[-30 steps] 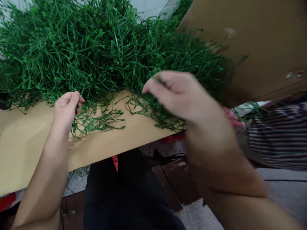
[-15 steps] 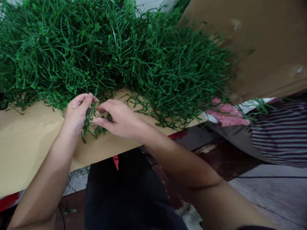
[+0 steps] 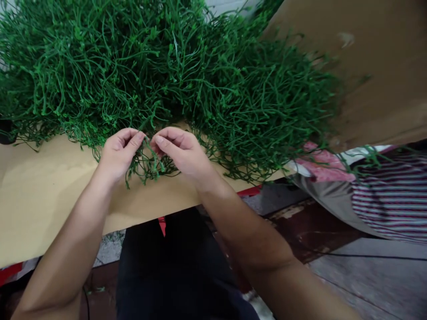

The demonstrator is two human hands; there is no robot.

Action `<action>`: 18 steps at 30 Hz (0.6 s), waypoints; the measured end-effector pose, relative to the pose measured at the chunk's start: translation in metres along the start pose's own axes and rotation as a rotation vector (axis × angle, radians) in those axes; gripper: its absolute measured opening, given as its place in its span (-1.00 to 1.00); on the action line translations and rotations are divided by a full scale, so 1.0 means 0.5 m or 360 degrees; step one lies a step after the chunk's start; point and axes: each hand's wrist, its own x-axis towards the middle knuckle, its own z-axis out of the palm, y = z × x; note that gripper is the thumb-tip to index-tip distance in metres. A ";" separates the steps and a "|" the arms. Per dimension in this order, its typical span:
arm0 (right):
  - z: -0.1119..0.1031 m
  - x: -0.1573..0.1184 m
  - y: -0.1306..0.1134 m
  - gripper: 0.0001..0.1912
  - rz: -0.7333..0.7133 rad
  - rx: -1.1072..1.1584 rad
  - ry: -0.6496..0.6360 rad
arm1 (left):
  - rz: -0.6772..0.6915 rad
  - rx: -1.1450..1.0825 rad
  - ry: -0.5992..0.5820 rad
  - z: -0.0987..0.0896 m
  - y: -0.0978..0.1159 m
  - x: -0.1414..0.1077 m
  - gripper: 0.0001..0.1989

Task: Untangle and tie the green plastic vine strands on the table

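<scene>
My left hand (image 3: 120, 153) is closed in a pinch on a thin green plant sprig (image 3: 151, 164), which looks like artificial greenery. Thumb and forefinger grip it near its top, and its branching strands dangle over the table. Just to the right, my right hand (image 3: 187, 153) also has its thumb and fingertips together, close to the sprig. What those fingers hold, if anything, is too small to make out. Behind both hands rises a big tangled heap of the same green stems (image 3: 187, 75), with small tufts at their ends.
A tan tabletop (image 3: 36, 191) lies under the hands and heap. Brown cardboard (image 3: 380, 75) stands at the upper right. Beside it are a pink cloth (image 3: 330, 166) and another person's striped clothing (image 3: 390, 195). A dark object (image 3: 6, 131) sits at the left edge.
My right hand has gone from fingers apart to a pinch near the left fingertips. The view has shifted slightly, and the sprig now hangs between the hands.
</scene>
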 end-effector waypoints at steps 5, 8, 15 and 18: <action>-0.004 -0.006 -0.004 -0.63 0.0102 0.0060 -0.0005 | -0.0015 -0.0058 -0.0014 0.008 0.004 -0.001 -0.75; 0.000 -0.008 0.001 -0.55 0.0161 0.0036 -0.0049 | -0.0014 -0.0053 -0.0076 0.020 0.012 -0.006 -0.75; -0.007 -0.009 0.004 -0.64 0.0141 0.0159 -0.0169 | 0.0002 -0.0055 -0.0013 0.021 0.009 -0.003 -0.84; -0.010 -0.010 0.003 -0.64 0.0145 0.0182 -0.0190 | 0.0030 -0.0002 0.0000 0.019 0.006 -0.002 -0.92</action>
